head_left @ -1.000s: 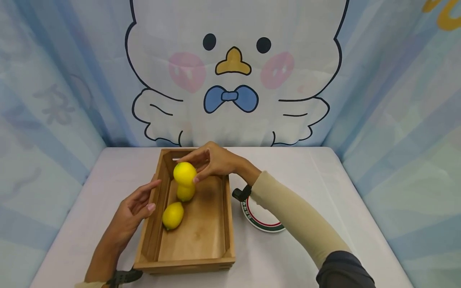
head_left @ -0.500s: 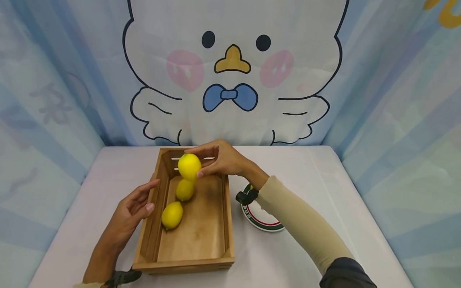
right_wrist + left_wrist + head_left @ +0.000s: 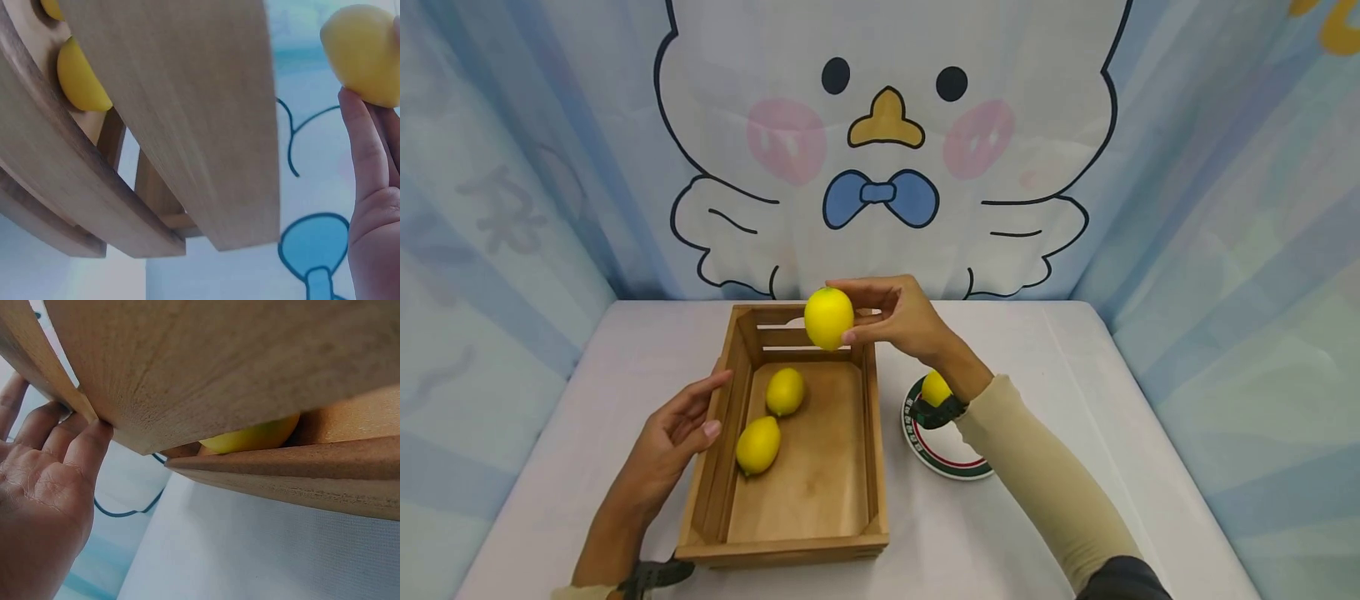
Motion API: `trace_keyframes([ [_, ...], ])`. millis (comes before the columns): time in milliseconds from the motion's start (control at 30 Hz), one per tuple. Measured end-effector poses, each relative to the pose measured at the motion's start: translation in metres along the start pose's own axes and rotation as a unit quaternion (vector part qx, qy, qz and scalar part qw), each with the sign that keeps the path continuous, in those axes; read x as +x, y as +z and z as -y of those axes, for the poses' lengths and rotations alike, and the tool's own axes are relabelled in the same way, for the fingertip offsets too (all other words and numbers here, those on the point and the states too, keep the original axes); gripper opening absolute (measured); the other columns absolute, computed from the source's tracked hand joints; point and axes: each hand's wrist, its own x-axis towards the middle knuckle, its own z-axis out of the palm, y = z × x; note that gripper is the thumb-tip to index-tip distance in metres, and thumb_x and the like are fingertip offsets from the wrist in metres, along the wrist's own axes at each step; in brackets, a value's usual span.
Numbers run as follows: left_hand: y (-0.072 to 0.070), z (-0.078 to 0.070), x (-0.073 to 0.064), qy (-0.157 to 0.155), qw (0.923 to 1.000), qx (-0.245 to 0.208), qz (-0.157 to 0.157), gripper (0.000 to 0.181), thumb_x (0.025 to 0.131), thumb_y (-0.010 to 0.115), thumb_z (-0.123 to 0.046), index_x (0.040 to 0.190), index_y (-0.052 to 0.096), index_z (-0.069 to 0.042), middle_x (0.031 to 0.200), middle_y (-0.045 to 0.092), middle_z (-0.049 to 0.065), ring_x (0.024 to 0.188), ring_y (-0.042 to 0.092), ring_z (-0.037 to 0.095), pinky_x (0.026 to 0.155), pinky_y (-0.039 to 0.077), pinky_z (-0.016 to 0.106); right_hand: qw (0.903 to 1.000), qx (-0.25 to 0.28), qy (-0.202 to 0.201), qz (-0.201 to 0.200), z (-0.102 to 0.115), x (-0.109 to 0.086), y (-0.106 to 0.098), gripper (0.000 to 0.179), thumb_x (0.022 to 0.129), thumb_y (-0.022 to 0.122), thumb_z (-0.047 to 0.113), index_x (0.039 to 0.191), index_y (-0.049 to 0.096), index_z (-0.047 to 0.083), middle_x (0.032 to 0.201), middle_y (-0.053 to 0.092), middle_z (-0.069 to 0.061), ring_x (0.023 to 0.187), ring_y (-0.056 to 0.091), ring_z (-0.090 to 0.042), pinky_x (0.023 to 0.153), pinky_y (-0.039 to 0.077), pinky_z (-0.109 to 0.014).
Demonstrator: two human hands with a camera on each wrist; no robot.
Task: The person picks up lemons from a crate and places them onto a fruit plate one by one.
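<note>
right hand (image 3: 910,321): pinching lemon (image 3: 828,318), shifted toward wooden crate's (image 3: 782,551) far-right corner; two lemons (image 3: 785,392) remain. left hand (image 3: 673,427): relaxed against left edge.

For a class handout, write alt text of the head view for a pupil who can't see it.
A person's right hand holds a lemon near the far end of a wooden crate with two more lemons inside. The left hand touches the crate's left side; to the right, a partly hidden yellow fruit sits on a plate.
</note>
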Motion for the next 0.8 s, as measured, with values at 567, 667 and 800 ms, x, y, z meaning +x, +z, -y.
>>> trace_keyframes([
  [567, 0.0, -0.001, -0.001, 0.007, 0.9996, -0.026, 0.006, 0.06, 0.107, 0.054, 0.002, 0.164, 0.038, -0.007, 0.178, 0.026, 0.008, 0.161, 0.023, -0.001, 0.117, 0.031, 0.005, 0.9926, 0.006, -0.013, -0.121, 0.001, -0.053, -0.021, 0.068, 0.083, 0.089, 0.0, 0.145, 0.06, -0.006, 0.137, 0.073, -0.01, 0.116, 0.076, -0.024, 0.095, 0.063, -0.039],
  [667, 0.0, 0.0, 0.0, 0.008, 0.9997, -0.023, 0.007, 0.06, 0.107, 0.054, 0.002, 0.165, 0.038, -0.008, 0.178, 0.025, 0.008, 0.161, 0.023, -0.001, 0.117, 0.031, 0.005, 0.9905, 0.006, -0.011, -0.137, -0.002, -0.062, -0.023, 0.069, 0.082, 0.089, -0.001, 0.144, 0.06, -0.008, 0.135, 0.074, -0.008, 0.115, 0.076, -0.024, 0.094, 0.063, -0.039],
  [800, -0.001, 0.0, 0.0, 0.003, 0.9997, -0.021, 0.007, 0.061, 0.107, 0.054, 0.002, 0.165, 0.038, -0.009, 0.178, 0.025, 0.008, 0.162, 0.022, 0.0, 0.116, 0.031, 0.005, 0.9874, -0.01, -0.001, -0.158, -0.007, -0.075, -0.025, 0.067, 0.083, 0.089, -0.001, 0.144, 0.062, -0.004, 0.136, 0.074, -0.007, 0.117, 0.075, -0.023, 0.094, 0.063, -0.039],
])
